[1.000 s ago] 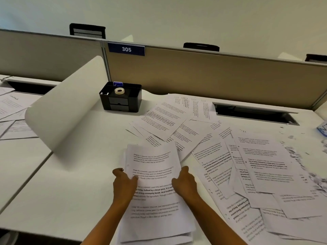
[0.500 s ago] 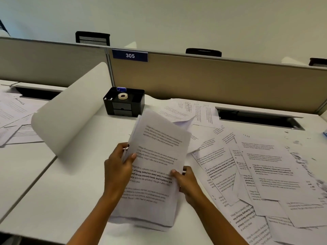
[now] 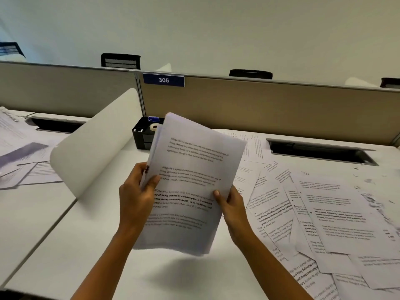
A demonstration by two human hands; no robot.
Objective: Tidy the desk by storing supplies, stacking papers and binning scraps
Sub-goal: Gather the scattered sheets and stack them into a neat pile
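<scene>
Both hands, L (image 3: 135,200) & R (image 3: 232,210), grip closed on paper stack (image 3: 192,180), lifted off desk (image 3: 65,245).

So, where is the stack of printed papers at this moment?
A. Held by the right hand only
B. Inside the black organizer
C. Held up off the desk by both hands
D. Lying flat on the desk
C: the stack of papers is lifted above the desk, with the left hand gripping its left edge and the right hand its right edge.

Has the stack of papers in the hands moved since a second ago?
Yes. The stack of papers has come up off the desk and now partly hides the black organizer.
</scene>
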